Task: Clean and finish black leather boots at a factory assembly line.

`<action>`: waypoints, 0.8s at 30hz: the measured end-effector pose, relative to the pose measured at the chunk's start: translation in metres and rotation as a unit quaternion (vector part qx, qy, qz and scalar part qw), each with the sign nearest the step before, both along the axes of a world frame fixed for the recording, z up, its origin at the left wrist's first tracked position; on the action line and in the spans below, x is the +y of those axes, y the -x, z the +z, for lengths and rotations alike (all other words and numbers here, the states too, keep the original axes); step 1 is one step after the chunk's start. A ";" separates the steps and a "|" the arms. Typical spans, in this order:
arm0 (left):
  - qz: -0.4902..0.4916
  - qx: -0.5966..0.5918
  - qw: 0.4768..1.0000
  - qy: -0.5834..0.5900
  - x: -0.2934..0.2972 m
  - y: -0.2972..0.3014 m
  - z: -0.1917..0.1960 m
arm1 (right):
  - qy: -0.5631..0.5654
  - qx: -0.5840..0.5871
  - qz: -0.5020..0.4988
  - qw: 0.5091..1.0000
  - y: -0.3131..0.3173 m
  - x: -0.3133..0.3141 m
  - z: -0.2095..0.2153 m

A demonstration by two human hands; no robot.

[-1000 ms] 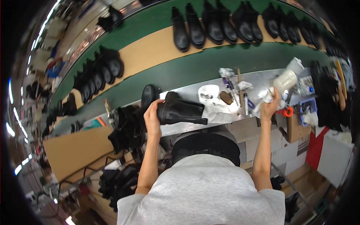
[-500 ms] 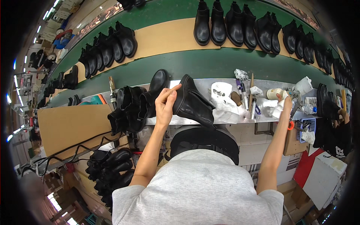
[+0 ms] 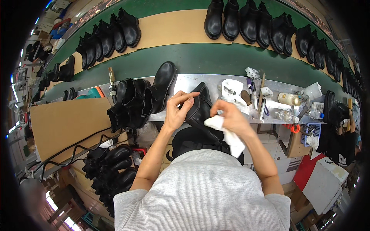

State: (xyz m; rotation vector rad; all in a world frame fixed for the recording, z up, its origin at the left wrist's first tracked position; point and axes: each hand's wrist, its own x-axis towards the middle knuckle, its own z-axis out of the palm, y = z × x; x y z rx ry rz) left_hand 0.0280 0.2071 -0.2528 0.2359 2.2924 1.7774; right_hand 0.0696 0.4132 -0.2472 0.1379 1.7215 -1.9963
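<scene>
Black leather ankle boot (image 3: 198,107) sits at centre over the steel bench (image 3: 200,81) edge, my left hand (image 3: 178,111) pinching its upper at nine o'clock, my right hand (image 3: 231,119) clenching a white cloth (image 3: 227,134) at three o'clock.

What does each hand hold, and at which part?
Left hand grips the black boot by its upper shaft; right hand holds a white cloth, bunched, against it.

Both forearms reach forward — left hand (image 3: 178,109) fingers curled, right hand (image 3: 231,117) clenched.
</scene>
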 end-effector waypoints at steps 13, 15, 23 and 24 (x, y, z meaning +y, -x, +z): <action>-0.002 -0.015 1.000 0.005 -0.004 0.000 -0.001 | -0.100 0.006 0.074 0.992 0.020 -0.030 -0.002; -0.002 -0.023 1.000 0.004 -0.003 0.001 -0.001 | -0.163 0.033 0.049 0.985 0.019 -0.034 0.002; -0.014 -0.012 1.000 0.009 -0.005 0.003 0.000 | 0.001 -0.112 0.115 0.987 0.034 -0.017 -0.015; -0.014 -0.014 1.000 0.009 -0.005 0.002 0.000 | -0.083 -0.069 0.116 0.987 0.028 -0.025 -0.002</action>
